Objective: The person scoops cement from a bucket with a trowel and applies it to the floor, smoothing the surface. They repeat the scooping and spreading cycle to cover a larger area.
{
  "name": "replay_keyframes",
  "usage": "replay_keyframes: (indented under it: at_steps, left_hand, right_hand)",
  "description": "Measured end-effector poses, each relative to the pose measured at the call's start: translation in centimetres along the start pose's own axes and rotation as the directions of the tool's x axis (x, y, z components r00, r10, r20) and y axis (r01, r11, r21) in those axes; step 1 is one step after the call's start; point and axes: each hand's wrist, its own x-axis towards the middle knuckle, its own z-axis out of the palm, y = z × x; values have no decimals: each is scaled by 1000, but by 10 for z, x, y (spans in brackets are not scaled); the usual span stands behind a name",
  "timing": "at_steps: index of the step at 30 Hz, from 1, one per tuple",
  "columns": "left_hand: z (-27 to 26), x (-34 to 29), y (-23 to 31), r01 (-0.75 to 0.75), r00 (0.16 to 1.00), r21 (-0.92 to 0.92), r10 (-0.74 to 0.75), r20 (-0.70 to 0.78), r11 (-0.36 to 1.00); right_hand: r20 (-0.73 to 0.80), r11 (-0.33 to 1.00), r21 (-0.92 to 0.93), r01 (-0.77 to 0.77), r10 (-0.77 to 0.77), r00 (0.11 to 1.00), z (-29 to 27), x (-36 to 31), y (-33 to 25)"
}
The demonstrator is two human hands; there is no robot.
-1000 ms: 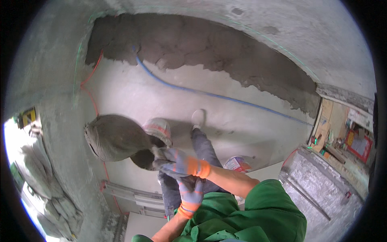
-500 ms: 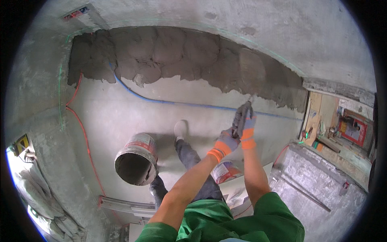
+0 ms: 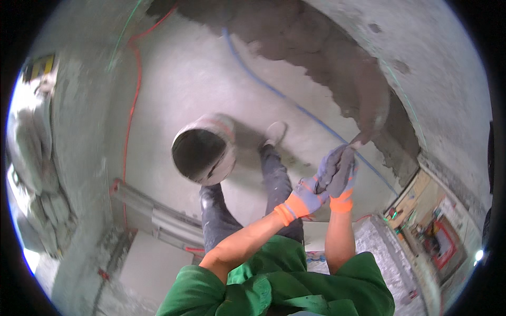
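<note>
My left hand [image 3: 311,191] and my right hand [image 3: 344,175], in grey gloves with orange cuffs, are closed together around the handle of a trowel [image 3: 374,108]. The gloves hide most of the handle. Its rounded, mortar-coloured blade reaches away from me and lies against the dark wet mortar [image 3: 311,39]; motion smears its outline. The mortar forms a rough band along the floor's far edge, with a ragged near border. A blue pipe [image 3: 284,97] runs from the mortar past my gloves.
A mortar-stained bucket [image 3: 230,152], tipped toward me, stands left of my legs. A red hose or cable [image 3: 138,79] follows the left wall. Metal profiles [image 3: 168,216] lie at lower left, sacks [image 3: 31,152] at far left. Boards and tools [image 3: 421,216] sit at right.
The view has turned, so the mortar band now slants down to the right and the bucket appears higher. Both hands stay on the trowel, whose blade is still over the mortar.
</note>
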Motion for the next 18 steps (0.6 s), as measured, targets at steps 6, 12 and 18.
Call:
replay_keyframes:
  at_steps: [6, 12, 18]
  left_hand:
    - [-43, -126, -100, 17, 964, -794, -221, -149, 607]
    - [-102, -146, -209, -80, 895, -991, -446, -25, -105]
    - [-199, -31, -300, 216, 951, -742, 308, 13, -634]
  right_hand:
    - [381, 760, -644, 85, 222, 897, 94, -52, 130]
    - [74, 226, -972, -62, 545, 835, 181, -24, 262]
    - [70, -294, -924, 243, 495, 866, 229, 113, 357]
